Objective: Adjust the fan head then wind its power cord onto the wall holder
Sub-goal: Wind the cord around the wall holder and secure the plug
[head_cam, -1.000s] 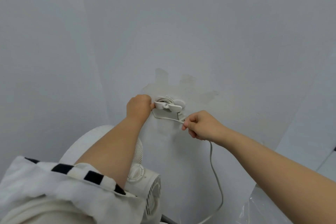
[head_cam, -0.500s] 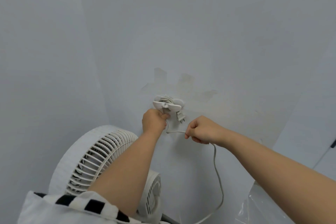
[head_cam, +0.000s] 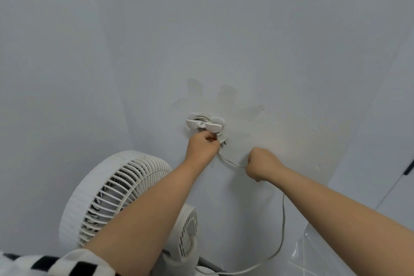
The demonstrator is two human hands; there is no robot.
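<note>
One fan, one cord, one wall holder — two hands (left hand, right hand)

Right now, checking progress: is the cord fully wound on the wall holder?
Partly. Coils sit on the wall holder, but slack cord hangs below the right hand.

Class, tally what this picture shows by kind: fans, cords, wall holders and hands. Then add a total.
fan: 1
cord: 1
wall holder: 1
hands: 2 (left hand, right hand)
total: 5
</note>
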